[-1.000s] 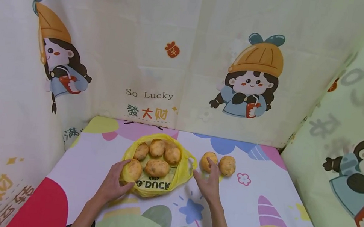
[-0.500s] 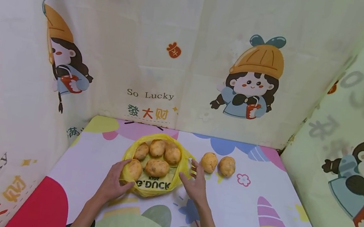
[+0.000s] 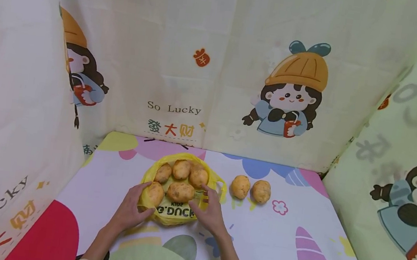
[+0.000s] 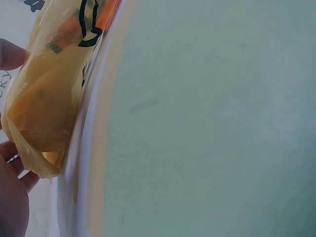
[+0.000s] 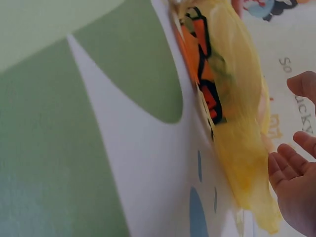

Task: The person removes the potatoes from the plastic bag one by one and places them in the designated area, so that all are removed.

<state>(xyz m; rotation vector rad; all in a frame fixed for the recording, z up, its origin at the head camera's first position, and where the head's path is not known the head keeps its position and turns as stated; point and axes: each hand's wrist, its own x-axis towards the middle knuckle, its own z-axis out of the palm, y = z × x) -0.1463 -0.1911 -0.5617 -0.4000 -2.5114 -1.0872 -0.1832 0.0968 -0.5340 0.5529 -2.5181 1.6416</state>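
Note:
A yellow plastic bag (image 3: 208, 206) lies on the table with its mouth spread wide, and several potatoes (image 3: 180, 192) sit inside. At its left end my left hand (image 3: 132, 205) holds the bag's side, thumb near the front and fingers by the rim beside one potato. The left wrist view shows the bag's end (image 4: 44, 108) between thumb and fingers. My right hand (image 3: 211, 213) is over the bag's right part, its fingers loosely spread and nothing held. In the right wrist view that hand (image 5: 298, 177) is beside the yellow plastic, the fingers parted.
Two more potatoes, a left one (image 3: 240, 187) and a right one (image 3: 261, 191), lie side by side right of the bag. A printed cloth (image 3: 259, 227) covers the table. Cloth walls (image 3: 224, 62) with cartoon prints stand at the back and both sides.
My right hand has moved left, from beside the two loose potatoes to over the bag's right part. The left hand stays at the bag's left end.

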